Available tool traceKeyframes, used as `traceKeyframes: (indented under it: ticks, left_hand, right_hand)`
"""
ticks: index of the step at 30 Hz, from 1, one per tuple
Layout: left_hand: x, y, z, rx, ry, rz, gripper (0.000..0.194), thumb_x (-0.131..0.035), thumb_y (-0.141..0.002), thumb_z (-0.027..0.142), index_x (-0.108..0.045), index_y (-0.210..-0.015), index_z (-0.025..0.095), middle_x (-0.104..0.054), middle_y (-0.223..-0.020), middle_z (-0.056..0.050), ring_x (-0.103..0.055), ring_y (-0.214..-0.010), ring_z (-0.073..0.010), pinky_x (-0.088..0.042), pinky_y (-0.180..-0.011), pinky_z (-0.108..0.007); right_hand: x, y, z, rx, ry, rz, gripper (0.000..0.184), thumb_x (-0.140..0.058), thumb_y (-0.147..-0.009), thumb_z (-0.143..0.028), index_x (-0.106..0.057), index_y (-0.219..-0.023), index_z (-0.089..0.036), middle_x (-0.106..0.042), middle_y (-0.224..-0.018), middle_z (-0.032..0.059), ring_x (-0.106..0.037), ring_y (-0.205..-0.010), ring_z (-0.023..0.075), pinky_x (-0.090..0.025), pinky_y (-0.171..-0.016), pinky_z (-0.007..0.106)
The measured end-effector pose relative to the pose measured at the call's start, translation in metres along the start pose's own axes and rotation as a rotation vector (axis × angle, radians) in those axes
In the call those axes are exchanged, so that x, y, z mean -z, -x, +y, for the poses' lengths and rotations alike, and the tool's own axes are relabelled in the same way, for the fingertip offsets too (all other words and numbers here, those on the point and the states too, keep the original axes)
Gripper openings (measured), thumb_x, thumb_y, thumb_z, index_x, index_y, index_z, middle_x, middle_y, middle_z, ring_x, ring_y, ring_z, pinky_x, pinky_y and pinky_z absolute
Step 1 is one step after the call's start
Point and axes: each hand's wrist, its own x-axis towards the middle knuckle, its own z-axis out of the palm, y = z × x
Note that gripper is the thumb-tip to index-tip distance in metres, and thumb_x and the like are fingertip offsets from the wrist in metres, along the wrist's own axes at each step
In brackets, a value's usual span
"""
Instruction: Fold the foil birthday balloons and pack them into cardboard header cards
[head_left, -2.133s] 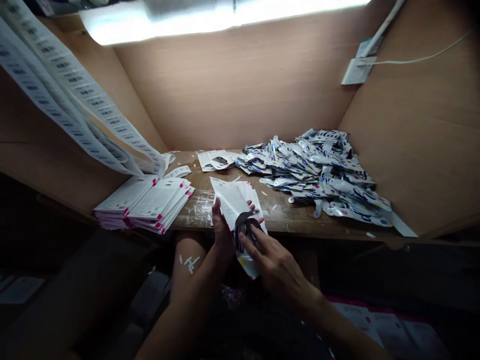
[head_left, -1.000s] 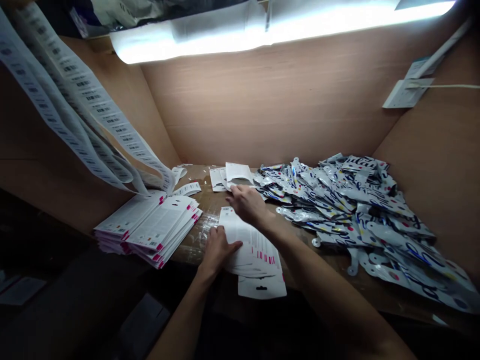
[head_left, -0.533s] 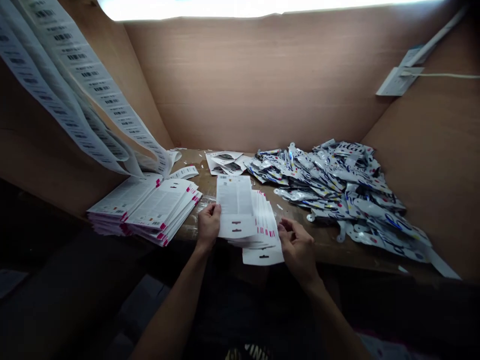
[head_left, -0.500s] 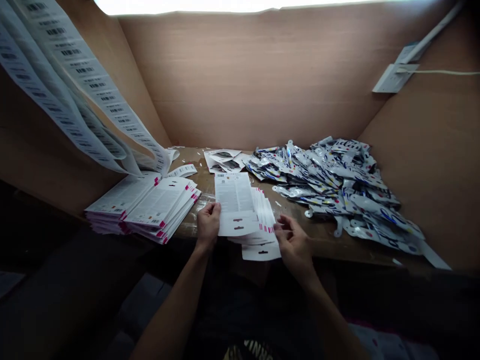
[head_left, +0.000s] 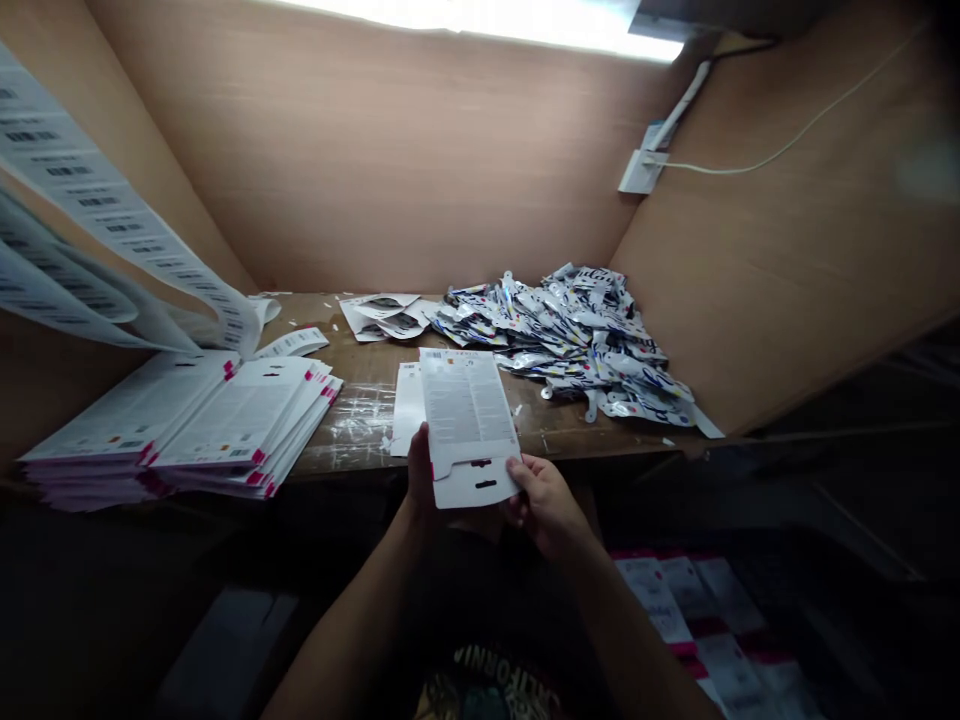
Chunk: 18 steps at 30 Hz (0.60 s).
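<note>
Both hands hold one white printed packaging card [head_left: 469,425] with a hang slot, lifted just off the front edge of the wooden table [head_left: 360,385]. My left hand [head_left: 420,478] grips its lower left edge, thumb on top. My right hand [head_left: 541,500] pinches its lower right corner. Another white card [head_left: 407,407] lies flat on the table just behind and to the left of the held one.
Two fanned stacks of white cards with pink marks [head_left: 195,425] sit at the left. A heap of glossy printed pouches [head_left: 570,340] fills the back right. A few open cards [head_left: 382,315] lie at the back. Barcode label strips [head_left: 90,220] hang at left. More cards [head_left: 675,610] lie below right.
The top card has been lifted off the small stack toward me and is now held by both hands. The view has swung to the right and down.
</note>
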Motion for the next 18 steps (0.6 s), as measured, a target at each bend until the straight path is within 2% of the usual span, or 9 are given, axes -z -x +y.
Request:
traceKeyframes:
  ticks: [3,5,8,10,13,15,18]
  left_hand:
    - [-0.008,-0.011,-0.004,0.018,-0.007,-0.006,0.109,-0.057,-0.073,0.088,-0.051,-0.149,0.01,-0.057,-0.149,-0.025,-0.045,-0.143,-0.0507,-0.043,-0.11,-0.066]
    - [-0.014,-0.017,-0.005,0.01,-0.017,0.013,0.108,-0.058,-0.072,0.087,-0.05,-0.15,0.014,-0.056,-0.15,-0.024,-0.045,-0.143,-0.0501,-0.044,-0.108,-0.065]
    - [-0.018,-0.022,-0.007,0.031,-0.029,0.036,0.108,-0.06,-0.071,0.087,-0.049,-0.151,0.015,-0.056,-0.15,-0.024,-0.048,-0.14,-0.0509,-0.048,-0.105,-0.065]
    - [-0.017,-0.025,-0.009,0.021,-0.032,0.037,0.108,-0.059,-0.071,0.086,-0.049,-0.151,0.014,-0.054,-0.151,-0.024,-0.048,-0.14,-0.0505,-0.047,-0.106,-0.065]
    - [-0.014,-0.029,-0.014,-0.068,-0.035,0.05,0.103,-0.057,-0.076,0.083,-0.047,-0.153,0.015,-0.05,-0.157,-0.021,-0.042,-0.147,-0.0471,-0.043,-0.113,-0.061]
    - [-0.012,-0.03,-0.016,-0.094,-0.038,0.052,0.103,-0.056,-0.077,0.082,-0.046,-0.154,0.015,-0.048,-0.159,-0.02,-0.038,-0.15,-0.0461,-0.042,-0.115,-0.059]
    - [-0.009,-0.032,-0.015,-0.018,-0.041,0.038,0.11,-0.056,-0.073,0.087,-0.046,-0.154,0.013,-0.048,-0.158,-0.022,-0.038,-0.148,-0.049,-0.045,-0.11,-0.062]
  right_hand:
    - [0.004,0.002,0.002,0.109,0.071,0.027,0.046,-0.074,-0.085,-0.061,-0.061,-0.082,-0.017,-0.047,-0.05,-0.0092,-0.03,-0.035,0.0039,-0.029,-0.033,0.017]
    - [0.008,0.003,0.001,0.115,0.07,-0.004,0.042,-0.073,-0.086,-0.057,-0.061,-0.082,-0.018,-0.046,-0.049,-0.0094,-0.031,-0.035,0.0047,-0.03,-0.032,0.018]
    - [0.01,0.004,-0.001,0.101,-0.001,-0.02,0.033,-0.078,-0.081,-0.045,-0.063,-0.091,-0.017,-0.055,-0.058,-0.0064,-0.039,-0.039,0.0061,-0.036,-0.035,0.019]
    - [0.01,0.003,0.002,0.133,-0.018,0.045,0.033,-0.076,-0.082,-0.046,-0.063,-0.091,-0.018,-0.055,-0.059,-0.0064,-0.04,-0.04,0.0069,-0.036,-0.035,0.019]
    - [0.009,0.0,0.007,0.202,0.032,0.155,0.036,-0.071,-0.087,-0.053,-0.062,-0.088,-0.018,-0.049,-0.055,-0.008,-0.035,-0.039,0.0068,-0.032,-0.032,0.019]
    - [0.009,-0.002,0.009,0.202,0.01,0.125,0.034,-0.073,-0.086,-0.049,-0.063,-0.095,-0.018,-0.052,-0.058,-0.0071,-0.038,-0.041,0.0073,-0.034,-0.034,0.019]
    - [0.009,-0.004,0.008,0.142,-0.107,0.071,0.035,-0.074,-0.083,-0.043,-0.063,-0.105,-0.018,-0.058,-0.063,-0.0055,-0.045,-0.043,0.0088,-0.037,-0.035,0.019]
